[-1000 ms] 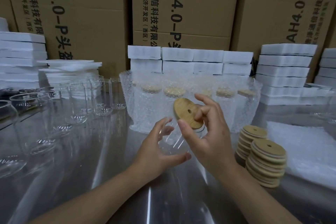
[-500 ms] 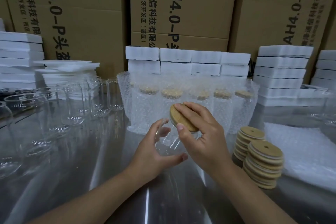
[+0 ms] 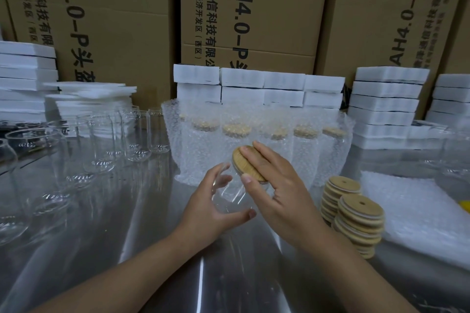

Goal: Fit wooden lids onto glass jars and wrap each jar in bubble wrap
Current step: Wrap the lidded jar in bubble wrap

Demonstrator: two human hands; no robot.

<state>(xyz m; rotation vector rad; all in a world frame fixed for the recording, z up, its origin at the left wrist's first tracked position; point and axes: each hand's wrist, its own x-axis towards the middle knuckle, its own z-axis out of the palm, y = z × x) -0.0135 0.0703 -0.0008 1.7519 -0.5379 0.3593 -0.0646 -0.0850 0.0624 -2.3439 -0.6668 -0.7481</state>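
A clear glass jar (image 3: 232,192) is tilted over the steel table, its mouth pointing up and away from me. My left hand (image 3: 213,208) grips its body from the left, thumb under it. A round wooden lid (image 3: 244,164) sits on the jar's mouth. My right hand (image 3: 276,185) presses flat on the lid with straight fingers. Two stacks of wooden lids (image 3: 352,216) stand to the right. A row of lidded jars wrapped in bubble wrap (image 3: 256,140) stands behind my hands.
Several bare glass jars (image 3: 101,142) stand at the left on the steel table (image 3: 127,223). A bubble wrap sheet (image 3: 417,208) lies at the right. White foam blocks (image 3: 259,89) and cardboard boxes (image 3: 249,12) line the back.
My right hand brought the lid down onto the jar's mouth and its fingers straightened flat over it. My left hand kept hold of the jar.
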